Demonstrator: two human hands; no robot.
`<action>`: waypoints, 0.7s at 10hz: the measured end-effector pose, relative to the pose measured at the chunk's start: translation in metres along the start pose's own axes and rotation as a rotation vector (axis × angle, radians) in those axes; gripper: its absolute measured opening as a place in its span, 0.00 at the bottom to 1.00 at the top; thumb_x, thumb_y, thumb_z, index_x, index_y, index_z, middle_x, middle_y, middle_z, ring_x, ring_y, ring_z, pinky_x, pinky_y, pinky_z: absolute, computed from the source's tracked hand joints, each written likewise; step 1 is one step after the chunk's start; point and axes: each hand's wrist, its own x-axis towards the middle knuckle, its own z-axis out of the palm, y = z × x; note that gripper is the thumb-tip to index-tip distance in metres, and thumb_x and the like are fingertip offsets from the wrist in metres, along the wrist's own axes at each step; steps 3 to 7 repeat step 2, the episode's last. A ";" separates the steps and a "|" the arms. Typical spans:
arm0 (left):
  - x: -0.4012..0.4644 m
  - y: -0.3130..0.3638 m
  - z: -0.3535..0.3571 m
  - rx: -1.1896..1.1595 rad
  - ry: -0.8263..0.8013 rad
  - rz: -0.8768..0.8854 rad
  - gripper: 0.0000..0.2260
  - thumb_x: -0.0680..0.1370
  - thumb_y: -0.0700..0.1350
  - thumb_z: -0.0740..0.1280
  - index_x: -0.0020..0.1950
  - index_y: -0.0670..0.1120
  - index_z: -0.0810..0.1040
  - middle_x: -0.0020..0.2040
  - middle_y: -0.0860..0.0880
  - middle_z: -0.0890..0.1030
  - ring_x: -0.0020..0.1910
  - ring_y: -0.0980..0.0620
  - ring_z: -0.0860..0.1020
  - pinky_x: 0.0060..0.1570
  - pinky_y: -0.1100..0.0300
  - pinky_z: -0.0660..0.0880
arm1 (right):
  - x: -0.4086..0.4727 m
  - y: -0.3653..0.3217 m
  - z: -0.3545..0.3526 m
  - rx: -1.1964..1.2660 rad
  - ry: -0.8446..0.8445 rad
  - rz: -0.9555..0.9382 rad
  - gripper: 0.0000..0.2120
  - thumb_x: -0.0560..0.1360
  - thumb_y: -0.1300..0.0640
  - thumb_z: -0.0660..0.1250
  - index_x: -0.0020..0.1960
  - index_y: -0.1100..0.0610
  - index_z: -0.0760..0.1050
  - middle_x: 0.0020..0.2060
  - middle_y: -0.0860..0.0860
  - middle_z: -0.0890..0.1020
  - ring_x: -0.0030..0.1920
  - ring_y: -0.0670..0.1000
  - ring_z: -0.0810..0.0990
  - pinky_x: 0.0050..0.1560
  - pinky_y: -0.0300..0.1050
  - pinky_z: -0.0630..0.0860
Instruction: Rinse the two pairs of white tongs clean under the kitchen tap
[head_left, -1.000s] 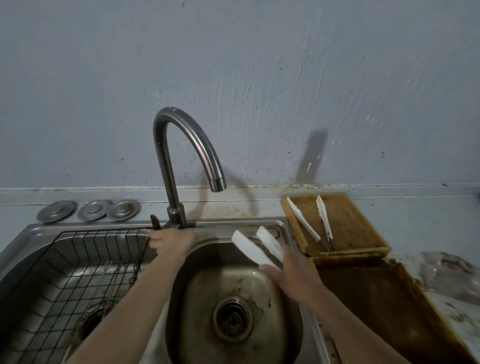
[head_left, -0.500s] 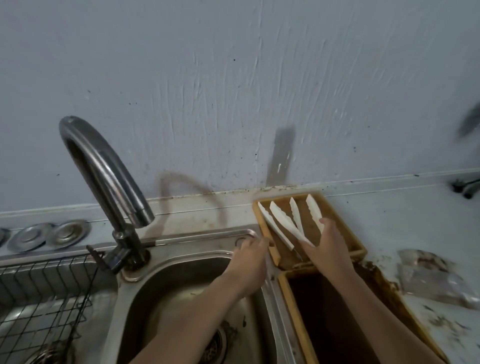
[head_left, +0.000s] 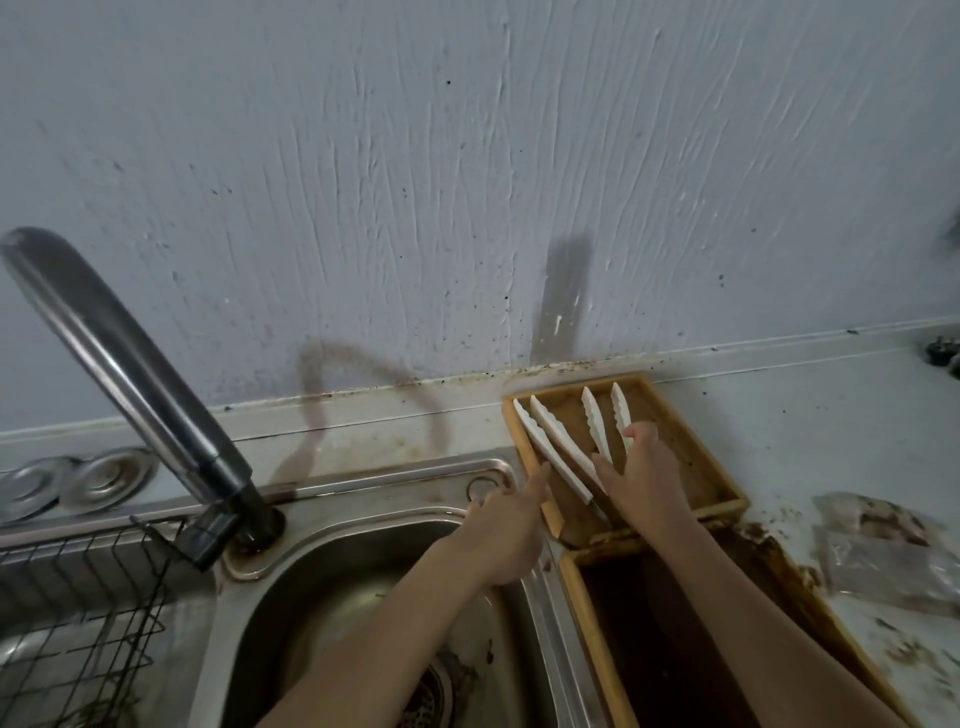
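Observation:
Two pairs of white tongs lie side by side in a small wooden tray (head_left: 711, 483) on the counter, right of the sink. The left pair (head_left: 550, 447) lies slanted, its handle end toward me. My right hand (head_left: 644, 478) rests flat on the handle end of the right pair (head_left: 595, 421), fingers spread. My left hand (head_left: 509, 525) reaches over the sink's rim, its index finger stretched out and touching the tray's left edge beside the left pair. The steel tap (head_left: 130, 374) arches at the left; I see no water running.
The round sink basin (head_left: 322, 571) with its drain is under my left arm. A black wire rack (head_left: 78, 597) fills the left basin. A larger dark wooden tray (head_left: 587, 613) sits under my right arm. A crumpled plastic bag (head_left: 883, 551) lies on the stained counter.
My right hand carried a pair of tongs from over the sink to the small tray and laid it beside the other pair. My left hand left the tap base and came to the tray's edge.

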 end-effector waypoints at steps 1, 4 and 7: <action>-0.009 0.000 -0.014 -0.160 -0.015 -0.006 0.35 0.78 0.44 0.60 0.76 0.55 0.40 0.63 0.44 0.78 0.60 0.47 0.77 0.64 0.49 0.70 | -0.008 -0.005 -0.011 -0.058 0.068 -0.048 0.22 0.75 0.50 0.66 0.64 0.58 0.68 0.57 0.55 0.77 0.58 0.54 0.76 0.59 0.55 0.74; -0.029 0.013 -0.042 -0.237 -0.031 0.020 0.34 0.79 0.47 0.61 0.77 0.52 0.42 0.57 0.45 0.81 0.53 0.50 0.79 0.53 0.55 0.75 | -0.022 -0.021 -0.038 0.023 0.157 -0.141 0.16 0.76 0.50 0.63 0.61 0.56 0.71 0.55 0.53 0.78 0.57 0.52 0.75 0.58 0.52 0.73; -0.029 0.013 -0.042 -0.237 -0.031 0.020 0.34 0.79 0.47 0.61 0.77 0.52 0.42 0.57 0.45 0.81 0.53 0.50 0.79 0.53 0.55 0.75 | -0.022 -0.021 -0.038 0.023 0.157 -0.141 0.16 0.76 0.50 0.63 0.61 0.56 0.71 0.55 0.53 0.78 0.57 0.52 0.75 0.58 0.52 0.73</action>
